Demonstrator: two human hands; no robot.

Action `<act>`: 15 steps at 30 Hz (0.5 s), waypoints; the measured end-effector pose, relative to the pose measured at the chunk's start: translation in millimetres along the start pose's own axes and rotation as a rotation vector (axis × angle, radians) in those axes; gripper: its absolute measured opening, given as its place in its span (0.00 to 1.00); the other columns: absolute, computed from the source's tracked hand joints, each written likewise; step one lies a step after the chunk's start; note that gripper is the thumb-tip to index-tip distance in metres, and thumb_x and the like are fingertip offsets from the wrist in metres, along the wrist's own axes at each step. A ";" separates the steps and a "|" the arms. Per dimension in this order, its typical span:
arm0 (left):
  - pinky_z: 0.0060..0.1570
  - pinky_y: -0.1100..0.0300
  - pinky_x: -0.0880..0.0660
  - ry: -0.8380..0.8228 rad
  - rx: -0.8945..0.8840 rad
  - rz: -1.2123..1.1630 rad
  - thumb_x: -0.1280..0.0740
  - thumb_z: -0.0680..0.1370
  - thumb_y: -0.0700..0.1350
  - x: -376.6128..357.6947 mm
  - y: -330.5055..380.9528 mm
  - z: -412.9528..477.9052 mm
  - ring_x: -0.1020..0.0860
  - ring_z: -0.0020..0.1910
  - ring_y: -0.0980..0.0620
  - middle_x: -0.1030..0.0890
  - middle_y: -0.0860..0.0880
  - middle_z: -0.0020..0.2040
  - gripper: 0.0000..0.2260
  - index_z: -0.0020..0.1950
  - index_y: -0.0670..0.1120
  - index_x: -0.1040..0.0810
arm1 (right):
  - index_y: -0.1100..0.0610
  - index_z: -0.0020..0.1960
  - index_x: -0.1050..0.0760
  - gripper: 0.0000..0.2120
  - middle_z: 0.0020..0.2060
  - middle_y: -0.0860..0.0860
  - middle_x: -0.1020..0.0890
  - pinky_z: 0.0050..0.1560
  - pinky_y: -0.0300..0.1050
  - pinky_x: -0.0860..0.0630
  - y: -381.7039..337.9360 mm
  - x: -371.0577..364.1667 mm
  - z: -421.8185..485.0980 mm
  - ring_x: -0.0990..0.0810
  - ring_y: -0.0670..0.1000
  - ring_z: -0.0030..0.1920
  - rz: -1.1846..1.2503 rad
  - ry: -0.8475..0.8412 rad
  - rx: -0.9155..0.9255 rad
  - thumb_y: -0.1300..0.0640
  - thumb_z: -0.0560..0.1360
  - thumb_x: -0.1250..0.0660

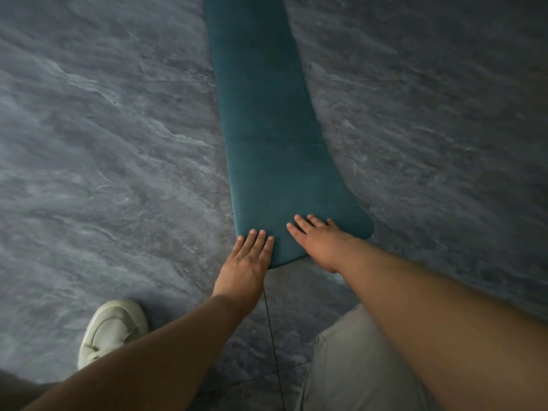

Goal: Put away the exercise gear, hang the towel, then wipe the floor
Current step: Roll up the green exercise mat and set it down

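A long teal exercise mat lies flat on the grey stone-pattern floor, running from the top of the view down to its near short edge in front of me. My left hand rests flat at the mat's near left corner, fingers together and fingertips on the mat. My right hand lies palm down on the near edge, to the right, fingers spread slightly. Neither hand grips anything. No towel is in view.
My white shoe stands on the floor at the lower left. My knee in grey shorts is at the lower right. A thin dark tile joint runs toward me from the mat's edge. Grey floor spreads on both sides.
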State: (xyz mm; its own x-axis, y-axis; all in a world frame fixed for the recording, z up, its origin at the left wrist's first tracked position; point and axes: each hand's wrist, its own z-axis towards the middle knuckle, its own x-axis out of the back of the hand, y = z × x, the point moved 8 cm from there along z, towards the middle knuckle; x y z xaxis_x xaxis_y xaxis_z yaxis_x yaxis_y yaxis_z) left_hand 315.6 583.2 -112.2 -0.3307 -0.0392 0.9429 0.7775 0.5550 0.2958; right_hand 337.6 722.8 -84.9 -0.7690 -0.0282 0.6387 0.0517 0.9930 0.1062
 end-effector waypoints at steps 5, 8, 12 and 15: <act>0.69 0.42 0.31 0.030 -0.011 0.005 0.50 0.73 0.38 6.3 10.6 -2.2 0.28 0.70 0.38 0.25 0.38 0.70 0.28 0.72 0.37 0.28 | 0.52 0.81 0.62 0.40 0.80 0.52 0.61 0.76 0.64 0.50 6.2 1.7 -9.6 0.57 0.57 0.79 -0.005 -0.020 -0.008 0.71 0.78 0.44; 0.67 0.42 0.28 0.041 -0.038 0.008 0.50 0.74 0.39 12.4 22.8 -3.8 0.26 0.68 0.39 0.24 0.38 0.68 0.27 0.71 0.37 0.26 | 0.51 0.81 0.61 0.39 0.80 0.52 0.61 0.76 0.63 0.50 12.9 -0.6 -17.8 0.57 0.57 0.79 -0.014 -0.045 -0.005 0.71 0.79 0.45; 0.64 0.43 0.25 0.015 -0.076 0.006 0.49 0.73 0.39 12.7 35.5 -12.8 0.24 0.66 0.39 0.22 0.38 0.66 0.27 0.69 0.36 0.25 | 0.50 0.80 0.61 0.42 0.80 0.51 0.60 0.76 0.63 0.47 14.3 -11.5 -24.5 0.55 0.57 0.80 -0.039 -0.105 0.011 0.70 0.77 0.40; 0.62 0.44 0.24 0.002 -0.106 0.002 0.48 0.73 0.40 10.8 41.8 -17.3 0.22 0.65 0.40 0.21 0.39 0.65 0.27 0.68 0.37 0.24 | 0.51 0.81 0.59 0.40 0.80 0.51 0.58 0.76 0.62 0.46 13.0 -13.4 -31.1 0.54 0.57 0.80 -0.026 -0.138 0.027 0.70 0.78 0.42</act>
State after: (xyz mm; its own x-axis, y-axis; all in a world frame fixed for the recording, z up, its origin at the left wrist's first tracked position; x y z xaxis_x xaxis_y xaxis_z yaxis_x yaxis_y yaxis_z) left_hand 353.8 591.6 -87.0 -0.3285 -0.0396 0.9437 0.8303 0.4641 0.3085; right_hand 368.4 732.5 -68.3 -0.8501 -0.0396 0.5251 0.0153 0.9949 0.0999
